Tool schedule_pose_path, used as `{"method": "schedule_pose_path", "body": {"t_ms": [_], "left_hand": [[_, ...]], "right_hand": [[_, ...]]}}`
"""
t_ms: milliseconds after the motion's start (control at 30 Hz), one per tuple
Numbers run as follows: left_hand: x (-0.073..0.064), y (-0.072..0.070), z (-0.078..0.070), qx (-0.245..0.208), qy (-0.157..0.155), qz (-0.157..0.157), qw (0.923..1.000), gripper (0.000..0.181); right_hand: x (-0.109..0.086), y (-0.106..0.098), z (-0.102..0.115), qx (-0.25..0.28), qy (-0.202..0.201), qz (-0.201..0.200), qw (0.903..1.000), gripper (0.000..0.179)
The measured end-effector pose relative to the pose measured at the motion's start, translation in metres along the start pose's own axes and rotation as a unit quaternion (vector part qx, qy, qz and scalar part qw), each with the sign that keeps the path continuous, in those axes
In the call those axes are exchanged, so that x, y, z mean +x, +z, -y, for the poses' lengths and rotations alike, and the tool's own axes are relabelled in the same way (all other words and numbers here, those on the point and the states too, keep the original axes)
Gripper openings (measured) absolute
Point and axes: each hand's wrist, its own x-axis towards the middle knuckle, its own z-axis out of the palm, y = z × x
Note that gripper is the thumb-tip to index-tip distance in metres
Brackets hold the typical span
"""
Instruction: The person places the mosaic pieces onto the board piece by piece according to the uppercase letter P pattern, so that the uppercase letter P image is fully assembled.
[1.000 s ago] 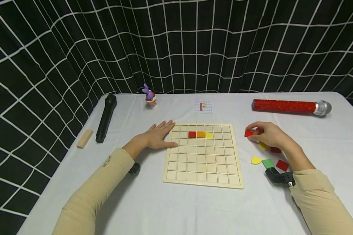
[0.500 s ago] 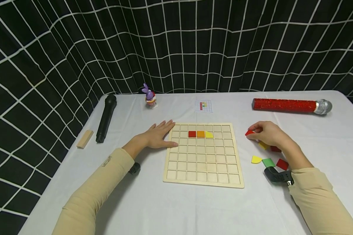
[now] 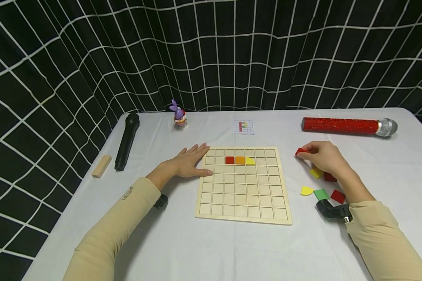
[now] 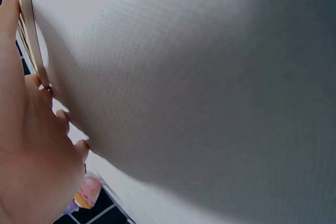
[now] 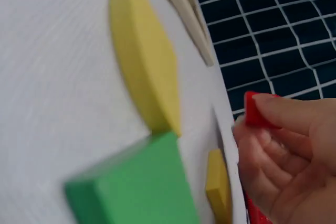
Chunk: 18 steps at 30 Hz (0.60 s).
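My right hand (image 3: pixel 322 157) pinches a red tile (image 3: pixel 300 151) between thumb and fingers, to the right of the wooden grid board (image 3: pixel 240 210). In the right wrist view the red tile (image 5: pixel 254 111) shows at the thumb tip. My left hand (image 3: pixel 188 163) lies spread at the board's upper left, thumb over its edge. A dark red tile (image 3: pixel 229 160), an orange tile (image 3: pixel 240 160) and a yellow rounded tile (image 3: pixel 250 160) sit side by side in one row of the board. Below my right hand lie loose tiles: yellow (image 3: pixel 316 173), yellow rounded (image 3: pixel 306 190), green (image 3: pixel 321 194) and dark red (image 3: pixel 338 196).
Behind the board lies a small card with a coloured grid pattern (image 3: pixel 244 127). A purple-topped figurine (image 3: pixel 179 116) stands at the back left. A black microphone (image 3: pixel 127 141) and a wooden block (image 3: pixel 101 166) lie left; a red microphone (image 3: pixel 348 127) lies back right.
My right hand has moved slightly up and away from me with the red tile, which has turned and tilted in the fingers. The left hand and board stay put.
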Motion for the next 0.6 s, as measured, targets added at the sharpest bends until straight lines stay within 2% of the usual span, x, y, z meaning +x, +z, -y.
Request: {"method": "schedule_pose_path", "body": {"t_ms": [100, 233, 467, 600], "left_hand": [[-0.002, -0.002, -0.002, 0.002, -0.001, 0.001, 1.0000, 0.096], [-0.003, -0.003, -0.004, 0.001, -0.001, 0.000, 1.0000, 0.095], [-0.003, -0.003, -0.004, -0.001, -0.001, 0.002, 1.0000, 0.095], [-0.002, -0.002, -0.002, -0.001, 0.000, 0.000, 1.0000, 0.096]], "right_hand": [[-0.001, -0.002, 0.003, 0.053, -0.007, -0.011, 0.9985, 0.044], [-0.004, -0.005, 0.006, 0.131, -0.007, 0.005, 0.9914, 0.054], [-0.006, -0.007, 0.008, 0.238, 0.000, 0.035, 0.9706, 0.057], [-0.007, -0.005, 0.012, 0.282, 0.005, 0.054, 0.9579, 0.056]]}}
